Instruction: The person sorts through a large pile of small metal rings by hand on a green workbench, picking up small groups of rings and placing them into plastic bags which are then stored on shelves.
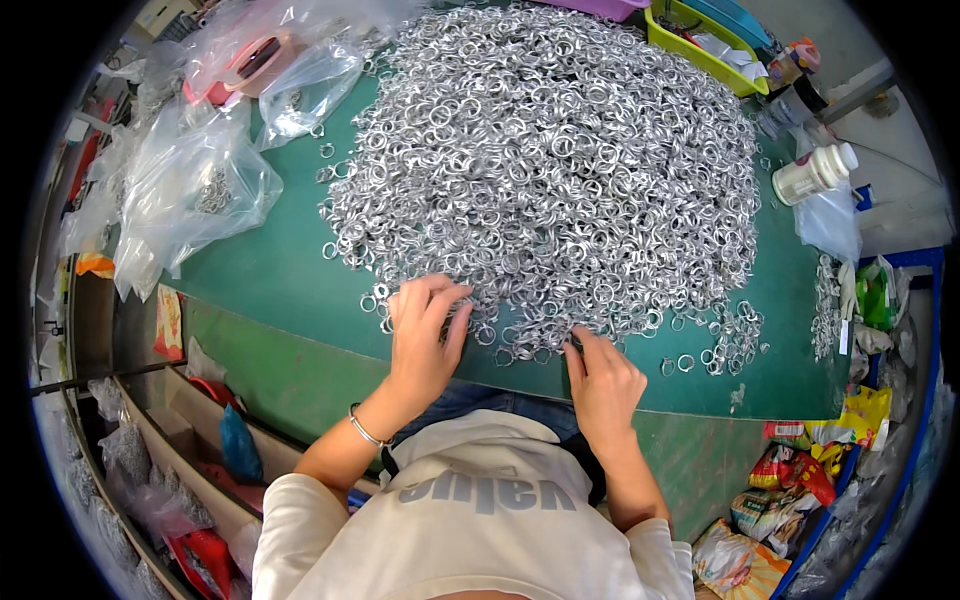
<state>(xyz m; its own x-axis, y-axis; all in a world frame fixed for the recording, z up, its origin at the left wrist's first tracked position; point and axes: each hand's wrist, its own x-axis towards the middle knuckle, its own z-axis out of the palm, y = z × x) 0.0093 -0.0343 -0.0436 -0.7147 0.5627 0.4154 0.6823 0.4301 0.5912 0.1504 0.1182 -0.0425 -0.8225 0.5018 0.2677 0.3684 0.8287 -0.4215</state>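
Observation:
A broad heap of silver metal rings [560, 150] covers much of the green tabletop [270, 260]. At its near edge, my left hand [425, 325] reaches in from the left, fingers apart and fingertips touching the rings. No ring shows clearly in its grasp. To the right, my right hand [607, 385] is bent over a small cluster of rings [535, 333] split off toward the front. Its thumb and forefinger are close together at the cluster's right side; whatever lies between them is too small to make out. A bracelet [370, 427] circles my left wrist.
Clear plastic bags [190, 190] and a pink container [262, 62] crowd the left. A yellow-green basket [705, 48] and a white bottle [815, 174] stand at the right. Small ring groups [738, 337] lie near the right front. Colourful packets [790, 475] fill shelving below.

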